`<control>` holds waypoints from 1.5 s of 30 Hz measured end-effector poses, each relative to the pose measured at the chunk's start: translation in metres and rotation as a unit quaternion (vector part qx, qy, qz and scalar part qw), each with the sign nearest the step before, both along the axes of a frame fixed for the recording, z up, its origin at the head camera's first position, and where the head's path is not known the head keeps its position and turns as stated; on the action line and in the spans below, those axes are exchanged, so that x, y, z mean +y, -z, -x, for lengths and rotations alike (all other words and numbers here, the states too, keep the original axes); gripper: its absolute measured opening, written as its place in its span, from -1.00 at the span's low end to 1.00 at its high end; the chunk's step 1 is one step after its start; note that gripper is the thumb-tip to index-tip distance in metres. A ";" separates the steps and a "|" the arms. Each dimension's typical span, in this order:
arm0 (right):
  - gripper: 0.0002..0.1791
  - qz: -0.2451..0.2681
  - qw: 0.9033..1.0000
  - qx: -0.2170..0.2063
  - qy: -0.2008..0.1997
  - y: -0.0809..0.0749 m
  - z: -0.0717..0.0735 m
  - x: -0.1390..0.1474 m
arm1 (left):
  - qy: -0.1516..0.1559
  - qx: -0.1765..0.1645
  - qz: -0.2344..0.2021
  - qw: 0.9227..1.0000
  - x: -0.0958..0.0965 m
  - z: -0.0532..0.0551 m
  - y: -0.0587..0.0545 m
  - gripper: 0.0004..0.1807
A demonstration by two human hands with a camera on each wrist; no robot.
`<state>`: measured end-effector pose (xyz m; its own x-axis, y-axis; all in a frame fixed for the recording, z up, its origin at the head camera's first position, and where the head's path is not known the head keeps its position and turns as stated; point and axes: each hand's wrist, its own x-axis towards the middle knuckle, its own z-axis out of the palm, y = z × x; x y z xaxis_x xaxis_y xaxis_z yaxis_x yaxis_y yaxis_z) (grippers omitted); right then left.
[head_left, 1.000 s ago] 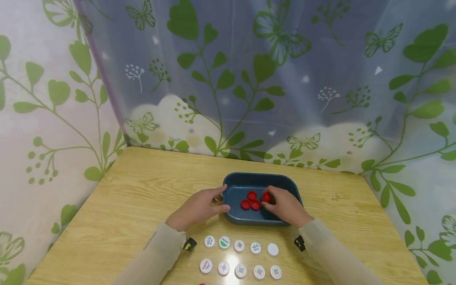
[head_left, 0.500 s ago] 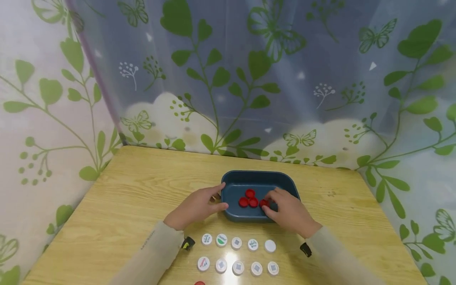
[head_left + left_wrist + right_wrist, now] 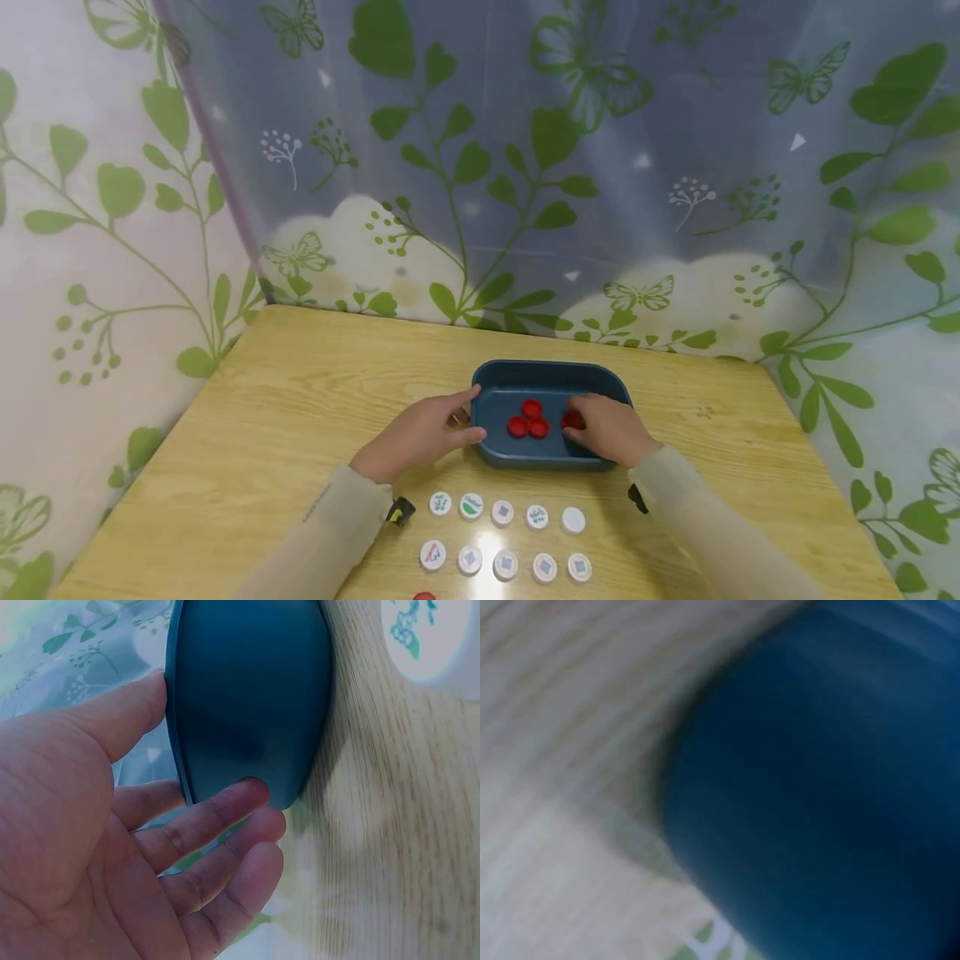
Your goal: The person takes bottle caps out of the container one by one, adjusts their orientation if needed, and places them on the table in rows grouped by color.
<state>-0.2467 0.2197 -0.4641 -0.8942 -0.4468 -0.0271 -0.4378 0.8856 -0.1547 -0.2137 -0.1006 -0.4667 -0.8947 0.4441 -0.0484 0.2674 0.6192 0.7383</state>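
A dark blue rectangular bin (image 3: 525, 458) sits on the wooden table. Inside it, three red bottle caps (image 3: 532, 408) lie close together, hollow side up. My right hand (image 3: 611, 427) reaches into the bin's right part, and its thumb and fingers pinch another red cap (image 3: 572, 419), partly hidden by them. At the bin's left end, my left hand (image 3: 420, 435) touches the rim with thumb and finger spread and relaxed; the left wrist view shows this hand (image 3: 97, 825) against the end wall. The right wrist view is blurred and shows only the bin's outside (image 3: 817, 802).
In front of the bin, white round caps with printed tops (image 3: 471, 506) lie in two rows. One white cap (image 3: 573, 521) looks plain. A red cap (image 3: 424, 596) is cut off at the bottom edge. A patterned curtain (image 3: 480, 167) hangs behind the table.
My right hand has shifted the red cap about within the bin, first toward the three caps and then back to the right. My left hand has stayed at the bin's end.
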 end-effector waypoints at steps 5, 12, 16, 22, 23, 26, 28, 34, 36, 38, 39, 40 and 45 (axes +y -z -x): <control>-0.74 0.048 0.996 0.070 0.000 -0.007 -0.008 0.002 | 0.002 0.003 0.004 1.000 0.001 0.001 -0.002 -0.17; -0.64 0.183 0.973 0.130 -0.050 -0.044 -0.076 -0.040 | -0.010 0.004 0.011 1.000 -0.002 0.000 -0.004 -0.16; -0.70 0.201 0.968 0.053 -0.142 -0.039 -0.126 -0.069 | -0.018 0.006 0.006 1.000 -0.004 -0.002 -0.003 -0.16; -0.79 0.165 0.942 -0.044 -0.289 0.002 -0.163 -0.085 | -0.012 0.003 -0.005 1.000 -0.003 -0.003 -0.001 -0.15; -0.79 0.161 0.938 -0.043 -0.303 0.008 -0.165 -0.086 | -0.011 0.003 -0.006 1.000 -0.002 -0.003 -0.001 -0.15; -0.80 0.148 0.936 -0.011 -0.320 0.021 -0.170 -0.088 | -0.011 0.002 -0.007 1.000 -0.002 -0.002 0.000 -0.15; -0.78 0.136 0.937 0.000 -0.321 0.024 -0.171 -0.088 | -0.011 0.000 -0.010 1.000 -0.002 -0.002 0.000 -0.15; -0.75 0.111 0.943 -0.025 -0.312 0.022 -0.171 -0.090 | -0.006 -0.004 -0.019 1.000 0.000 -0.001 0.002 -0.15; -0.75 0.106 0.946 -0.036 -0.305 0.021 -0.172 -0.091 | -0.006 -0.004 -0.018 1.000 0.001 0.000 0.003 -0.15; -0.75 0.097 0.949 -0.044 -0.296 0.020 -0.171 -0.092 | -0.005 -0.004 -0.017 1.000 0.001 0.000 0.004 -0.15; -0.75 0.092 0.951 -0.049 -0.292 0.020 -0.171 -0.093 | -0.006 -0.005 -0.016 1.000 0.001 0.000 0.004 -0.15; -0.75 0.088 0.952 -0.053 -0.288 0.019 -0.170 -0.093 | -0.006 -0.005 -0.016 1.000 0.001 0.000 0.003 -0.15; -0.78 0.071 0.955 -0.057 -0.283 0.019 -0.169 -0.095 | 0.000 -0.004 -0.014 1.000 0.002 0.001 0.001 -0.16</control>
<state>-0.0781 0.1248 -0.4833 -0.5038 -0.8637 -0.0134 -0.8130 0.4794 -0.3305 -0.2143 -0.0985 -0.4682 -0.8946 0.4447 -0.0429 0.2614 0.5989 0.7570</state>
